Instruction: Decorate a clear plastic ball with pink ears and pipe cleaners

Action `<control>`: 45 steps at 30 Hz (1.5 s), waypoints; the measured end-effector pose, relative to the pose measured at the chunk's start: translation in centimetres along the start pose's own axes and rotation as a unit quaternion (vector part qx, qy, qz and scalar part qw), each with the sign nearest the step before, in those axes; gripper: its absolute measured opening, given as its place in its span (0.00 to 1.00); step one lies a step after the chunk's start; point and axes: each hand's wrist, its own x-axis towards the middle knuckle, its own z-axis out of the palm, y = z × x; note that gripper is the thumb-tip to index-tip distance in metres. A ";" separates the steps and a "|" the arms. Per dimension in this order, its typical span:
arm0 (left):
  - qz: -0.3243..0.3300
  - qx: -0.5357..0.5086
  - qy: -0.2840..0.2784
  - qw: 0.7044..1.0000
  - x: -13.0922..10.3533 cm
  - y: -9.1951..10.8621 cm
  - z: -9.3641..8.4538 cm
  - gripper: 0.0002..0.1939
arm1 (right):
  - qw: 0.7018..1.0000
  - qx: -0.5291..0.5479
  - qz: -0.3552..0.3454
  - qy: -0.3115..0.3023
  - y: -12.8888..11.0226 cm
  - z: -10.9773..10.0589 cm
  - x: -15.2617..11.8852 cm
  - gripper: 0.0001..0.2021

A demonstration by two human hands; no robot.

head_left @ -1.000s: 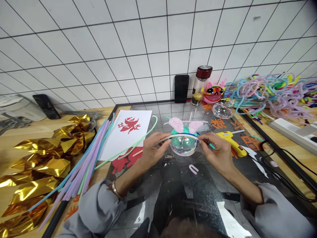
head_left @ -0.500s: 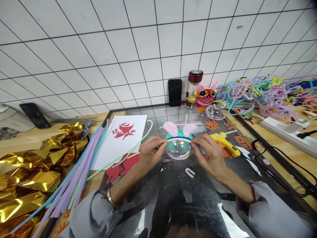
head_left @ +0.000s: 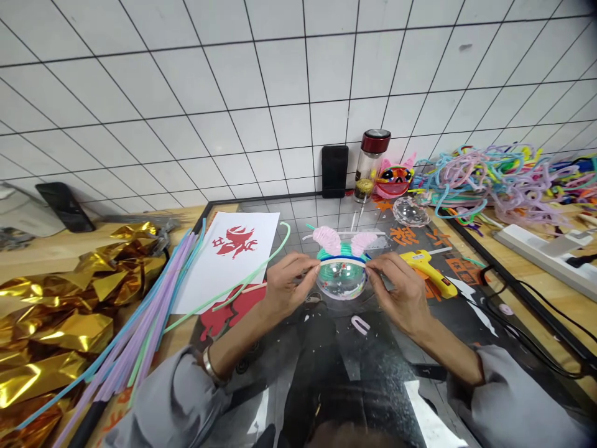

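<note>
A clear plastic ball (head_left: 342, 287) stands on the dark glossy tabletop between my hands, with green pipe cleaner coiled over its top and two fuzzy pink ears (head_left: 327, 239). A blue band (head_left: 347, 256) crosses it below the ears. Just under that lies a cream pipe cleaner (head_left: 342, 262), stretched over the ball's front. My left hand (head_left: 290, 285) pinches the strip's left end, thumb and fingers pressed together. At the other end, my right hand (head_left: 402, 294) pinches it in the same way. A bent pale pink pipe cleaner piece (head_left: 360, 325) rests nearer to me.
A yellow glue gun (head_left: 431, 274) lies right, its cable trailing. Behind stand a phone (head_left: 334, 172), a glass bottle (head_left: 366, 171) and a finished pink-eared ball (head_left: 394, 180). Tangled pipe cleaners (head_left: 485, 180) and a power strip (head_left: 545, 249) are far right; white paper (head_left: 200, 274) and gold foil (head_left: 69, 305) left.
The view has shifted slightly, moving the scene a little to the right. Both hands keep their pinch on the cream pipe cleaner against the ball; otherwise little differs.
</note>
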 end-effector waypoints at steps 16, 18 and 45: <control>-0.064 -0.025 0.009 0.998 -0.1 0.2 0.3 0.05 | 1.000 0.007 -0.003 0.015 0.2 -0.1 0.1 0.06; -0.068 -0.029 0.006 0.997 -0.1 0.2 0.3 0.05 | 1.000 0.007 -0.003 0.017 0.2 -0.1 0.1 0.06; -0.086 -0.076 0.024 0.993 -0.1 0.4 1.0 0.07 | 1.000 0.014 0.007 -0.001 0.3 -0.4 0.4 0.05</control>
